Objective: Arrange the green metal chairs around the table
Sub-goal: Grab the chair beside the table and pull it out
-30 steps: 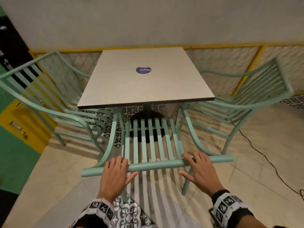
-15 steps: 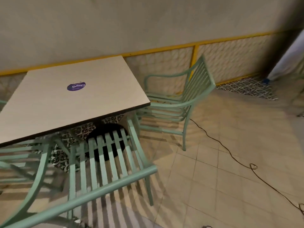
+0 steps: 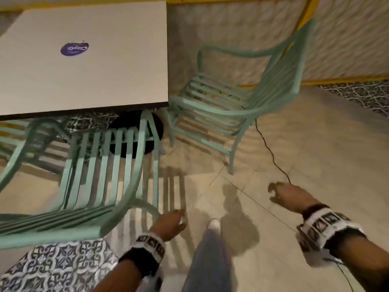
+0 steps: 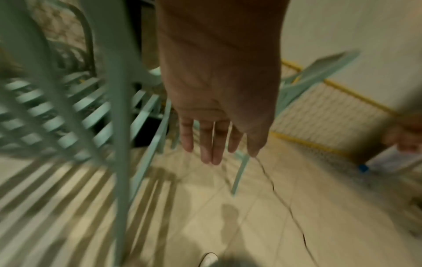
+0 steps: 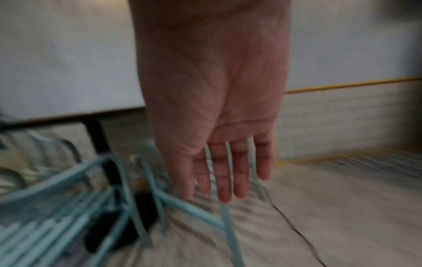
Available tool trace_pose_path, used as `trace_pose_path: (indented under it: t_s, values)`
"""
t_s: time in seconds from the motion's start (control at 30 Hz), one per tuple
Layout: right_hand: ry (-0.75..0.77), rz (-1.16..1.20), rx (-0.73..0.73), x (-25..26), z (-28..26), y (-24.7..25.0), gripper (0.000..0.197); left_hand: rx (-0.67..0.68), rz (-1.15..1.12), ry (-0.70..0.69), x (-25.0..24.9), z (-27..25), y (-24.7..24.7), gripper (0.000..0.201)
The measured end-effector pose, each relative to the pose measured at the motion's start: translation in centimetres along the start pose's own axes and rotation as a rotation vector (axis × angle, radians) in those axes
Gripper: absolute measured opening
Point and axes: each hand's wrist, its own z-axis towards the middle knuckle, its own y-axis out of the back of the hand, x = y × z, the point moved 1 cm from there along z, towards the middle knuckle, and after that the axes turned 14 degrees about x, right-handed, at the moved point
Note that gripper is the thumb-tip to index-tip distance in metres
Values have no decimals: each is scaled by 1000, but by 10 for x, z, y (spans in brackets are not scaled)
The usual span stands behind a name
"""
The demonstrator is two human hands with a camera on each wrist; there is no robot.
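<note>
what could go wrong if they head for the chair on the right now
1. A black cable runs across the floor right past the right chair and its near leg; a foot or that leg could snag it, if the chair is dragged.
2. That chair already sits close to the table corner; a push inward might knock its arm against the edge.
3. Both hands, left and right, are empty, and the pictures are blurred, so a hasty grab may miss.

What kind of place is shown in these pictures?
Probably a cafe or small eatery: a square table bearing a round purple sticker, matching green metal chairs around it, and a tiled floor.
</note>
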Motion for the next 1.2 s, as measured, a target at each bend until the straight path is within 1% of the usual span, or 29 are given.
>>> trace_pose_path:
  t_s: [0.03, 0.07, 0.1, 0.17, 0.2, 0.27, 0.3, 0.37, 0.4, 0.47, 0.5, 0.53, 0.6, 0.63, 0.67, 0.7, 0.77, 0.8, 0.83, 0.87, 0.9, 0.93, 0.97, 1.0, 1.03, 1.07, 1.1, 1.13, 1.2]
  values:
    - [6, -55, -158, 11, 34, 33, 32, -68, 43, 9, -14, 19, 37, 43]
    - [44, -52, -213, 17, 57, 68, 33, -178, 76, 9, -25, 43, 73, 46]
    - [45, -48, -334, 21, 84, 101, 34, -233, 94, 5, -35, 65, 110, 51]
    - [1, -82, -436, 21, 124, 153, 42, -331, 151, 6, -51, 105, 176, 57]
    - [-47, -81, -448, 12, 147, 168, 45, -393, 155, -29, -56, 127, 209, 60]
    - [-76, -55, -481, 2, 187, 196, 50, -496, 160, -57, -71, 165, 270, 63]
    - [-106, -52, -460, -8, 206, 202, 51, -517, 145, -62, -77, 184, 294, 64]
    - [-157, -11, -315, -30, 236, 204, 57, -500, 170, -47, -82, 221, 332, 70]
    - [-170, 0, -270, -40, 246, 199, 57, -459, 195, -25, -81, 240, 345, 75]
    - [-103, -17, -329, -55, 260, 186, 53, -347, 229, 38, -77, 270, 361, 80]
    - [-69, -54, -357, -61, 264, 182, 53, -296, 253, 68, -72, 280, 367, 79]
    - [-41, -42, -381, -67, 273, 177, 55, -252, 293, 98, -67, 289, 371, 76]
    - [-5, -109, -405, -79, 285, 173, 57, -183, 352, 149, -61, 300, 374, 72]
    - [-8, -159, -370, -88, 285, 173, 57, -165, 360, 148, -61, 304, 374, 73]
    - [-17, -178, -310, -97, 280, 180, 54, -155, 354, 136, -65, 309, 373, 75]
    - [-20, -189, -281, -110, 275, 184, 51, -146, 347, 121, -73, 313, 372, 75]
    - [7, -222, -362, -153, 272, 185, 51, -121, 335, 94, -97, 327, 371, 74]
    - [43, -215, -392, -173, 268, 189, 57, -102, 341, 89, -112, 333, 371, 74]
    - [63, -213, -364, -194, 266, 190, 65, -84, 350, 93, -127, 339, 370, 76]
    - [74, -275, -422, -218, 269, 186, 71, -83, 353, 99, -141, 346, 368, 78]
    - [56, -333, -506, -236, 269, 191, 69, -99, 341, 97, -154, 352, 365, 80]
    - [54, -337, -570, -255, 272, 192, 68, -124, 319, 84, -164, 358, 360, 83]
    - [69, -350, -596, -272, 275, 195, 71, -147, 299, 78, -173, 362, 355, 85]
    - [62, -354, -558, -280, 278, 201, 74, -167, 287, 80, -180, 365, 353, 86]
    - [60, -352, -478, -282, 281, 206, 77, -187, 278, 87, -183, 367, 352, 87]
    - [95, -351, -397, -283, 282, 214, 77, -211, 269, 90, -183, 369, 353, 89]
    - [115, -363, -347, -280, 279, 221, 71, -233, 258, 98, -182, 369, 357, 89]
    - [129, -380, -386, -279, 278, 224, 64, -255, 256, 108, -178, 370, 362, 89]
    - [121, -431, -351, -267, 279, 241, 55, -293, 258, 127, -167, 370, 374, 85]
